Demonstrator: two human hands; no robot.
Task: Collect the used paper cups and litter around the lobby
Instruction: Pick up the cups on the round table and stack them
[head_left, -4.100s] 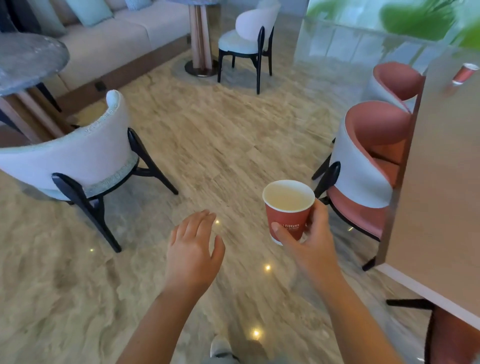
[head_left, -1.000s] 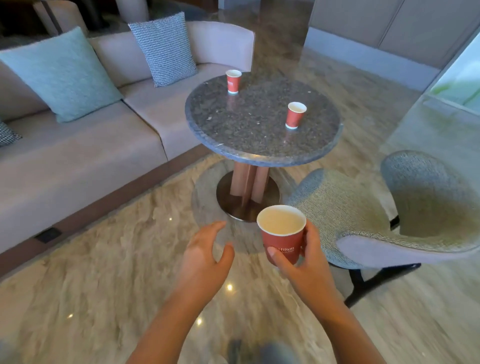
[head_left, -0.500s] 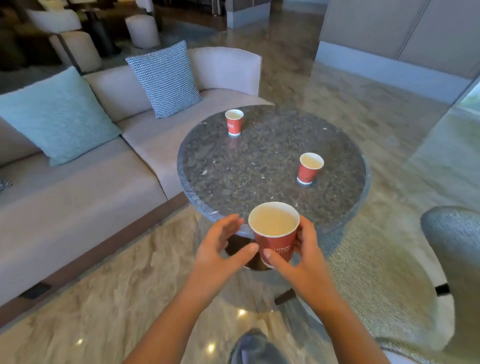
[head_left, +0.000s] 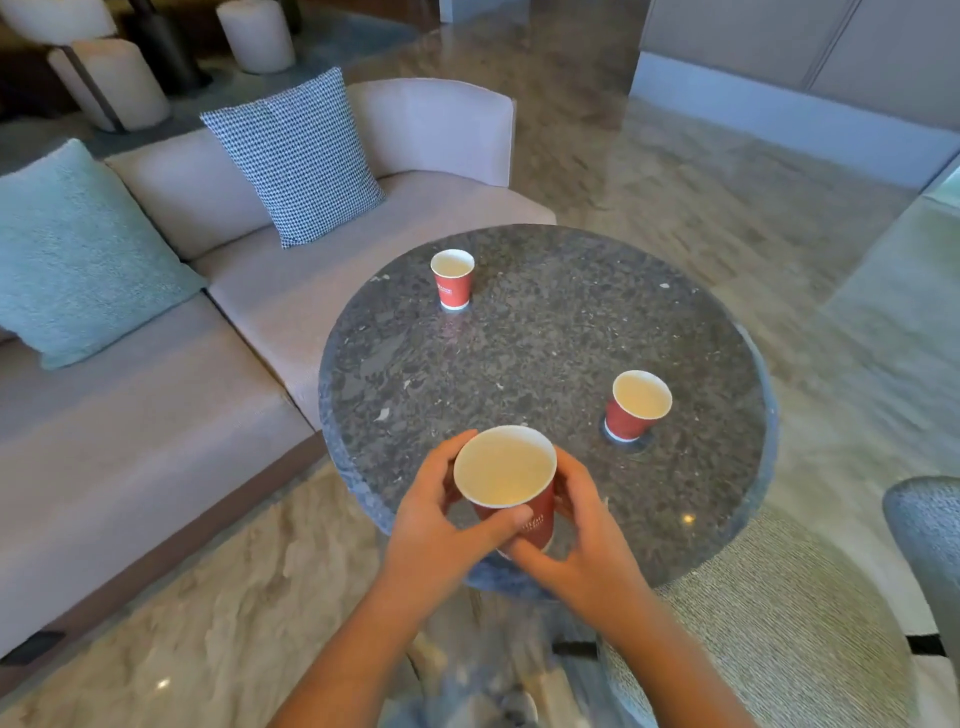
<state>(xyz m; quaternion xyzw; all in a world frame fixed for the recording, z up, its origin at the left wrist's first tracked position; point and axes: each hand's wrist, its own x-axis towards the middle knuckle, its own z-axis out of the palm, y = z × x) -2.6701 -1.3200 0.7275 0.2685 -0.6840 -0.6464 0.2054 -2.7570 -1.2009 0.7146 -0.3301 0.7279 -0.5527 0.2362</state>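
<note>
A red paper cup (head_left: 506, 473) with a pale inside is held upright over the near edge of a round dark stone table (head_left: 545, 353). My left hand (head_left: 436, 525) wraps its left side, thumb across the front. My right hand (head_left: 576, 540) curls round its right side and base. Two more red paper cups stand upright on the table: one at the far left (head_left: 453, 279), one at the right (head_left: 636, 404). Both are beyond my hands and apart from them.
A beige sofa (head_left: 156, 395) with a teal cushion (head_left: 78, 254) and a checked cushion (head_left: 298, 156) runs along the table's left. A grey woven chair (head_left: 769, 618) sits at the lower right, close under the table's rim. Polished marble floor (head_left: 701, 171) lies beyond.
I have walked up to the round table, which now fills the middle of the view. My left hand has closed onto the cup beside my right hand.
</note>
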